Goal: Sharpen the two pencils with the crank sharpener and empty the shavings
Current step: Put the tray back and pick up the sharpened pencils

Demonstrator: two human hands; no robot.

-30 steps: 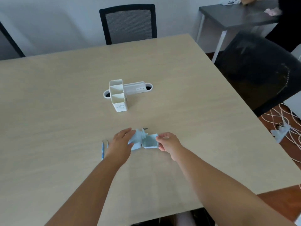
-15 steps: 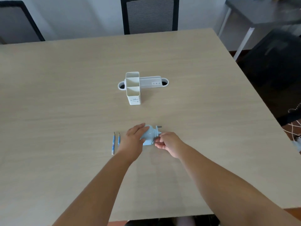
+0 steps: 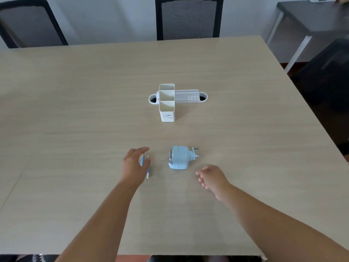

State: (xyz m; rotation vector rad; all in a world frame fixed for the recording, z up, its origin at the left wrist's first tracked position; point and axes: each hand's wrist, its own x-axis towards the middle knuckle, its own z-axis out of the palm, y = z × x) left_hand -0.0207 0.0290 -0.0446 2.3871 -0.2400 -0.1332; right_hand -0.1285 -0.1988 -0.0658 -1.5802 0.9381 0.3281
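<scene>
Just left of frame centre, left hand [image 3: 134, 165] hovers fingers-spread, empty, over 2 pencils [image 3: 147, 168] lying near-to-far; right hand [image 3: 211, 177], loosely curled, empty, sits right of crank sharpener [image 3: 180, 157].

The sharpener [image 3: 179, 157] stood on the table [image 3: 75, 110] between the hands, right of the left hand [image 3: 134, 165], left of and beyond the right hand [image 3: 211, 177]. Two pencils [image 3: 147, 172] lay under the left hand. The pen holder [image 3: 167, 103] stood well beyond both.

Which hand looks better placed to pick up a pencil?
Left. The left hand hovers open right over the two blue pencils; the right hand sits beyond the light-blue plastic crank sharpener.
</scene>
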